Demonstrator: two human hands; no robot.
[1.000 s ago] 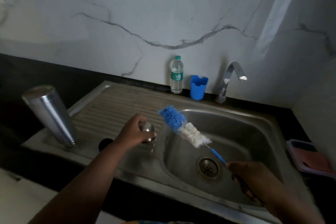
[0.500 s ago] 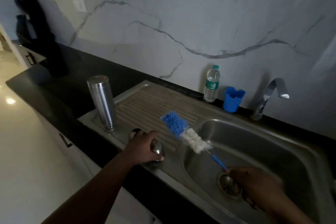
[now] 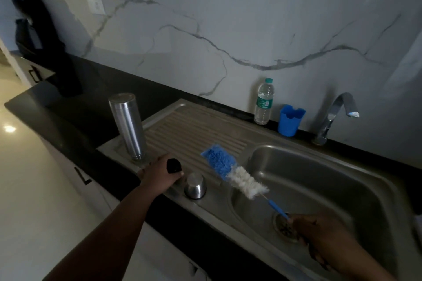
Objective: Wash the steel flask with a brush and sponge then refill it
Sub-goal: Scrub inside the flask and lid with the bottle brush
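Note:
The steel flask [image 3: 127, 125] stands upside down on the left corner of the drainboard [image 3: 194, 130]. Its steel cup lid [image 3: 195, 186] sits upside down near the front edge. Just left of the lid, my left hand [image 3: 157, 177] grips a black stopper [image 3: 173, 165] between thumb and fingers. My right hand [image 3: 319, 235] holds the blue handle of a bottle brush [image 3: 233, 172] over the sink basin [image 3: 331, 180]. The blue and white bristle head points up and left, above the basin's left rim.
A plastic water bottle [image 3: 263, 101], a blue holder [image 3: 290, 120] and the tap [image 3: 335, 114] line the back wall. The drain [image 3: 285, 227] lies beside my right hand. Black countertop [image 3: 75, 107] runs left, with a dark object [image 3: 45, 45] at its far end.
My left hand has let go of the steel cup lid, which now stands on the drainboard, and has moved left onto the black stopper. The brush has barely moved. The view has swung left.

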